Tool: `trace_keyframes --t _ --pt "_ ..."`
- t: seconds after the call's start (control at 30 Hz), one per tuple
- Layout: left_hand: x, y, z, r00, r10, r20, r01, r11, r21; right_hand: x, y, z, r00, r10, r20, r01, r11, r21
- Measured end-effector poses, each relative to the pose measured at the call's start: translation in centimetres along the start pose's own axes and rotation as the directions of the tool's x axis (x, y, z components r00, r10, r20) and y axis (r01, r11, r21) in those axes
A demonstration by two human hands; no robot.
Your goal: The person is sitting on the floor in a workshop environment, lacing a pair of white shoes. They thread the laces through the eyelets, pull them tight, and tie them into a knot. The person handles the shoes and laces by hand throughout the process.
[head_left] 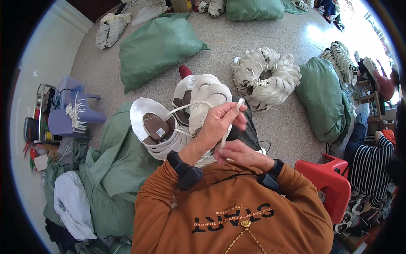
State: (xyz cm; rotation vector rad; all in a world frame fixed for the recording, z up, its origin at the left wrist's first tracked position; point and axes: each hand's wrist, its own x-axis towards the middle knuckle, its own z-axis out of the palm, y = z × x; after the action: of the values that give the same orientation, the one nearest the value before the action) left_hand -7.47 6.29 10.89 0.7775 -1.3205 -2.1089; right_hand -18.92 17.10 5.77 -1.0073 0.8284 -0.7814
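Both my hands work on a white shoelace above my lap. My left hand pinches its upper part between thumb and fingers, with an end standing up past the fingertips. Lower and to the right, my right hand grips the same lace, fingers closed. Directly beyond my hands lies a stack of white shoe uppers. Beside it on the left is another nested stack of white uppers, with brown lining showing. A loop of lace runs from that stack toward my left hand.
Green sacks lie on the speckled floor. A ring of white uppers sits ahead. Left stands a purple stool with white laces; right, a red stool. A person in stripes sits at far right.
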Motion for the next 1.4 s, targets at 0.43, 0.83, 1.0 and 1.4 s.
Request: trace_keyframes --t 0.43,0.83,1.0,1.4 --pt "-8.6 -1.3 -6.9 0.925 -0.375 0.056 0.334 0.875 0.352 -5.4 -2.1 -12.9 0.773 0.031 -0.633 -0.151 0.979 -0.136" --pt "-5.3 -0.6 -6.6 0.960 -0.259 0.111 0.160 0.825 0.541 -6.4 -1.5 -10.8 0.829 -0.223 -0.513 0.018 0.928 -0.373" --pt "-5.6 -0.8 -7.4 0.969 -0.234 0.081 0.130 0.759 0.638 -8.3 3.0 -14.7 0.778 -0.445 -0.444 -0.356 0.271 -0.894" --pt "-2.9 0.1 -6.2 0.964 0.064 0.260 -0.261 0.435 0.862 1.6 -1.0 -3.0 0.910 -0.287 -0.299 0.095 0.847 -0.524"
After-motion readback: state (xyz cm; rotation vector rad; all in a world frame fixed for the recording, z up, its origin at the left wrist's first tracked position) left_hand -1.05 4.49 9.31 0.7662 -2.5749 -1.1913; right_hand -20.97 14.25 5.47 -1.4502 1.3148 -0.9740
